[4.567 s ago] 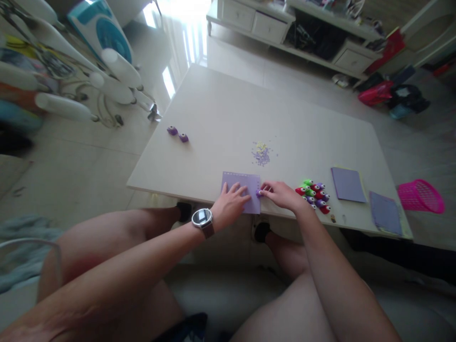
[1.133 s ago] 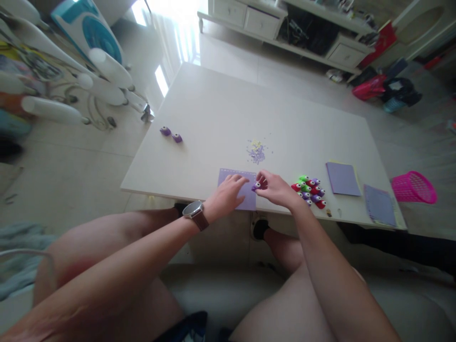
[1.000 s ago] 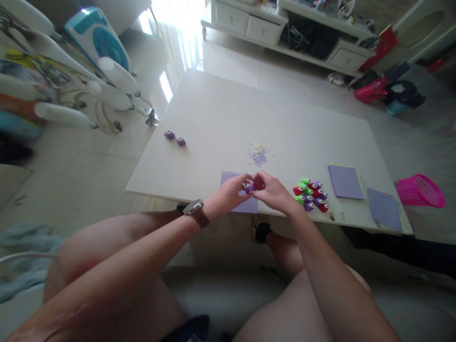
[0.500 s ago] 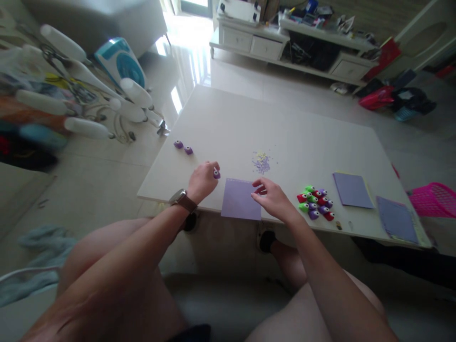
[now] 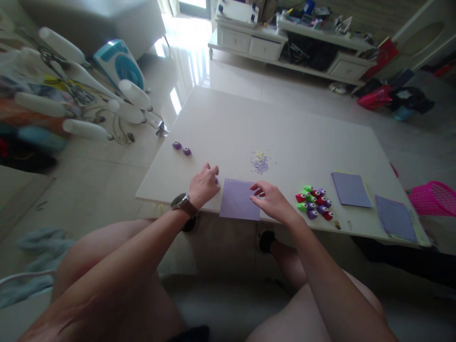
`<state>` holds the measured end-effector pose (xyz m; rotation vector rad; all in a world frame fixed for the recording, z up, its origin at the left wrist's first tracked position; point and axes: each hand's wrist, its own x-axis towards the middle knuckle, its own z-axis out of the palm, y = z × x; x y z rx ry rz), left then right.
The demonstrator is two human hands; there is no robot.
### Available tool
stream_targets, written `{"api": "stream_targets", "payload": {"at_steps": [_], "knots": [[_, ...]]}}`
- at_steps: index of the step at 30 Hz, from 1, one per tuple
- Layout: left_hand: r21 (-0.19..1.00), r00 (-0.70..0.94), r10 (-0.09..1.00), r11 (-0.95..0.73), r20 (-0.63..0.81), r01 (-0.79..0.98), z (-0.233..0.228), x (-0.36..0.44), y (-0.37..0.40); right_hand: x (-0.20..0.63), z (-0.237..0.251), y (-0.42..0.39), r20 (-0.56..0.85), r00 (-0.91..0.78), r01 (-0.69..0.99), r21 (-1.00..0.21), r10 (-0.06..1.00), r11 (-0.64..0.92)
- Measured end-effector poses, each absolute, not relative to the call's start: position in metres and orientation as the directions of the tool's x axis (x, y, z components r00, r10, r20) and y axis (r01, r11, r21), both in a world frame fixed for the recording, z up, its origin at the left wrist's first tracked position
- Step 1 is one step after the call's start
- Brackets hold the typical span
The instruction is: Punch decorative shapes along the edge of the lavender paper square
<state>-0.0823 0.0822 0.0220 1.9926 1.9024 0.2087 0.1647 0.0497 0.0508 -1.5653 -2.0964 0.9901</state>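
Observation:
My left hand (image 5: 204,184), with a watch at the wrist, is closed round a small purple paper punch (image 5: 216,181), mostly hidden by the fingers. It is just left of a purple sheet of paper (image 5: 237,199) lying at the table's near edge. A row of small punched marks runs along the sheet's far edge. Over the sheet's right side, my right hand (image 5: 265,194) has its fingers curved and apart, holding nothing visible. Two more purple paper punches (image 5: 181,147) stand to the far left. Purple and yellow paper bits (image 5: 261,162) are scattered beyond the sheet.
Several red, green and purple punches (image 5: 314,203) are grouped right of my right hand. Farther right lie a stack of purple paper (image 5: 352,190) and another paper pile (image 5: 397,218) on the white table (image 5: 285,128). A pink basket (image 5: 434,199) stands beyond the right edge.
My left hand has turned and lowered slightly with the purple punch, whose visible part is now smaller. My right hand has stayed nearly in place, its fingers still apart.

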Motion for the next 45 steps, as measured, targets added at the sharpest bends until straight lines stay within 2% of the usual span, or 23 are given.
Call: {"api": "stream_targets", "payload": {"at_steps": [5,13,16,19,22,25,27,29,31,33,37,41,45], "knots": [[0.371,0.141,0.961,-0.045,-0.236,0.927,0.019,-0.07,0.077,0.163,0.052,0.05,-0.133,-0.342,0.694,-0.703,0.93,0.154],[0.24,-0.074,0.948,0.154,-0.311,0.959,0.025,-0.101,0.097,0.166,0.05,0.048,-0.145,-0.352,0.703,-0.693,0.925,0.159],[0.199,-0.115,0.96,0.169,-0.255,0.965,0.026,-0.119,0.106,0.167,0.051,0.048,-0.162,-0.349,0.714,-0.684,0.923,0.15],[0.211,-0.096,0.98,0.132,-0.175,0.969,0.026,-0.124,0.108,0.167,0.053,0.048,-0.174,-0.353,0.719,-0.679,0.919,0.148],[0.302,0.02,0.991,0.022,-0.135,0.953,0.026,-0.108,0.1,0.17,0.055,0.048,-0.187,-0.354,0.735,-0.661,0.916,0.149],[0.463,0.265,0.96,-0.192,-0.096,0.865,0.023,-0.079,0.081,0.176,0.054,0.05,-0.22,-0.347,0.791,-0.591,0.912,0.159],[0.545,0.462,0.886,-0.367,-0.042,0.754,0.02,-0.059,0.064,0.185,0.051,0.052,-0.254,-0.313,0.851,-0.503,0.915,0.151],[0.559,0.62,0.784,-0.51,-0.009,0.653,0.015,-0.044,0.048,0.198,0.048,0.055,-0.28,-0.259,0.907,-0.4,0.924,0.133],[0.549,0.711,0.703,-0.586,-0.021,0.596,0.01,-0.036,0.036,0.216,0.046,0.059,-0.291,-0.208,0.946,-0.304,0.934,0.116],[0.531,0.749,0.66,-0.618,-0.049,0.58,0.007,-0.034,0.028,0.238,0.047,0.062,-0.3,-0.134,0.976,-0.207,0.945,0.073],[0.476,0.749,0.658,-0.636,-0.076,0.608,0.004,-0.038,0.025,0.279,0.053,0.067,-0.335,0.136,0.989,-0.001,0.932,-0.145],[0.427,0.732,0.678,-0.641,-0.075,0.638,0.005,-0.042,0.026,0.294,0.053,0.069,-0.438,0.193,0.977,0.008,0.878,-0.211],[0.425,0.726,0.684,-0.64,-0.064,0.64,0.005,-0.041,0.026,0.294,0.047,0.069,-0.409,0.15,0.987,0.014,0.9,-0.158]]}}
